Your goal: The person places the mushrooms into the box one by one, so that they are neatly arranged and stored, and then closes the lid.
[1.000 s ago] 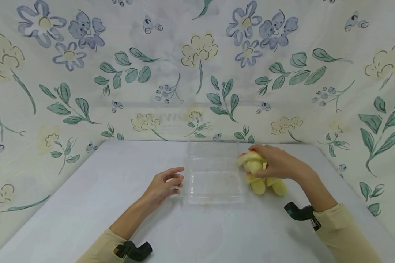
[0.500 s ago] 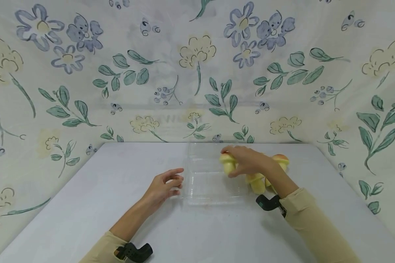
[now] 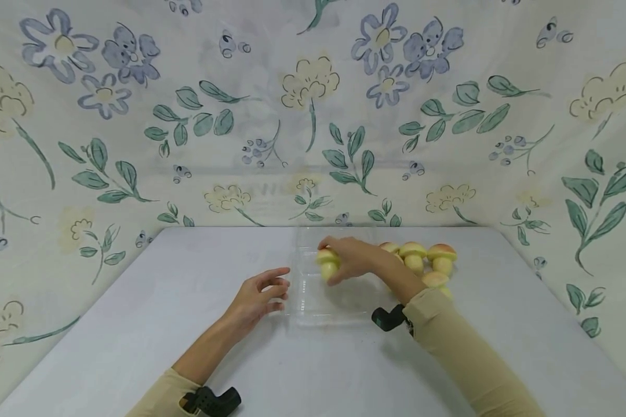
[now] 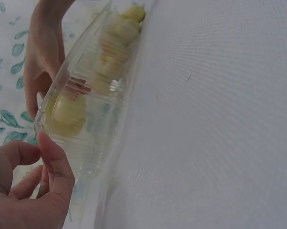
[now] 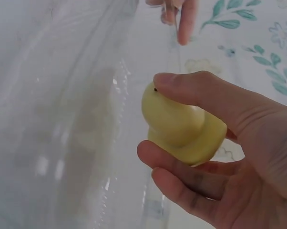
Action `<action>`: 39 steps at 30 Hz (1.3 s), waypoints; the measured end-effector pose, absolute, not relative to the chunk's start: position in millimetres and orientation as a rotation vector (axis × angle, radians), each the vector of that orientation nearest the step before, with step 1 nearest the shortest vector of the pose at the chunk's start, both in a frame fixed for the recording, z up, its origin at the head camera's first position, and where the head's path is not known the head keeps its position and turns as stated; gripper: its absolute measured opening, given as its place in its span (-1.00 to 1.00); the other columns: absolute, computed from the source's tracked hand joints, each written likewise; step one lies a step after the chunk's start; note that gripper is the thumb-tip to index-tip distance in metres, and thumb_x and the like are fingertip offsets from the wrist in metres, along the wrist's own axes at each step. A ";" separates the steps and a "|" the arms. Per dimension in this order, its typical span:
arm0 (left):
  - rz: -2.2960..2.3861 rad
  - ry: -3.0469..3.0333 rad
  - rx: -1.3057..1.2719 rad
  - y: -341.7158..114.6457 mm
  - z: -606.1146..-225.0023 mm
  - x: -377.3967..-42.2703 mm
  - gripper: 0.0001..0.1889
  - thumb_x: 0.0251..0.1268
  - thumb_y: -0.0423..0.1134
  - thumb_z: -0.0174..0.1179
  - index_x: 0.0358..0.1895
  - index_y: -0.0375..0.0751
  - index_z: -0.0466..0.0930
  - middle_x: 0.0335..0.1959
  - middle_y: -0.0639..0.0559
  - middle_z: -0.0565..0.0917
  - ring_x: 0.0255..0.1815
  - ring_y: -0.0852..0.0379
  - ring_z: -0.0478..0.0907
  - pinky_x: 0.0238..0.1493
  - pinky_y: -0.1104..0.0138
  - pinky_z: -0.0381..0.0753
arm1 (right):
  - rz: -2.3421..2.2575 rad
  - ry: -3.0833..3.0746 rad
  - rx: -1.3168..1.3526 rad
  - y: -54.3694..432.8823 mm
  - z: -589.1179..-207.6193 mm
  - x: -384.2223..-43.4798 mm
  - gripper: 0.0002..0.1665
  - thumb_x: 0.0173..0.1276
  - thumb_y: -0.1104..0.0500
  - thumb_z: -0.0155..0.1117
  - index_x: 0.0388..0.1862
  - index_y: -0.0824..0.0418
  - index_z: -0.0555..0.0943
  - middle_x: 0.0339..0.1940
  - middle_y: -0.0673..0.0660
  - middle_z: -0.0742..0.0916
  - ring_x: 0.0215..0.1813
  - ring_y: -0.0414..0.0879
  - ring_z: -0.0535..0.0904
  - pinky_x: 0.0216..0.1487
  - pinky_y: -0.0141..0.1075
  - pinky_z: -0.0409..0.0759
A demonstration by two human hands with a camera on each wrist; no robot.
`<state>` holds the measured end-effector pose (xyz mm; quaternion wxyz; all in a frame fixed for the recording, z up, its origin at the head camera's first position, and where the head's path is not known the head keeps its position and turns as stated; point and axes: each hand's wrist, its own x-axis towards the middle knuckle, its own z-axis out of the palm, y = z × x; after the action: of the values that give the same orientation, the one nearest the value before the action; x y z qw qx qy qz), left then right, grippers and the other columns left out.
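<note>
Left hand [image 3: 258,295]: left of centre in the head frame, at the left rim of a clear, rectangular plastic tray [image 3: 313,304]; thumb and fingers loosely bent and apart.
Tray: mid-frame, on the white table [image 3: 198,255], its near edge below centre.
Held mushroom [image 3: 328,266]: yellow, smooth, mushroom-shaped piece over the tray's left part; whether it touches the tray's floor, I cannot tell.
Mushroom's axis: near upright in the head frame, cap up, stem down; in the right wrist frame, stem end to the upper left, cap to the lower right.
Right hand [image 3: 352,259]: grip clamped on that mushroom, thumb at its stem end, fingers at its cap.
Other mushrooms [image 3: 442,260]: yellow with reddish caps, grouped right of centre, caps mostly upward in frame.
</note>
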<state>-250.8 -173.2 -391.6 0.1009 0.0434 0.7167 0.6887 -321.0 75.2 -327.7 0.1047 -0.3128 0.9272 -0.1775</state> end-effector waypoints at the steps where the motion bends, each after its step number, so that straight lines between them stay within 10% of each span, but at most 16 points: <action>1: 2.036 2.116 0.128 -173.2 -391.3 -250.8 -0.45 0.38 -0.41 0.13 0.42 -0.36 0.27 -0.14 0.06 0.49 -0.24 0.21 0.54 -0.28 0.45 0.65 | -0.543 2.725 -0.916 71.9 -329.1 -321.7 -0.15 0.11 0.00 0.54 0.34 0.04 0.35 0.01 0.05 0.63 -0.13 -0.12 0.54 -0.06 -0.29 0.52; 39: 2.036 2.128 0.132 -174.1 -390.4 -248.7 -0.46 0.39 -0.41 0.13 0.41 -0.38 0.28 -0.15 0.05 0.49 -0.25 0.22 0.55 -0.29 0.46 0.65 | -0.543 2.847 -0.661 23.5 -345.4 -304.2 -0.20 0.13 0.10 0.54 0.34 0.02 0.40 0.11 0.16 0.59 0.05 -0.01 0.48 0.18 -0.09 0.52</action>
<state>-248.7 -174.1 -390.4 0.0965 0.0445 0.7185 0.6874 -304.2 23.5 -345.4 0.0844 -0.2217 0.9543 -0.1819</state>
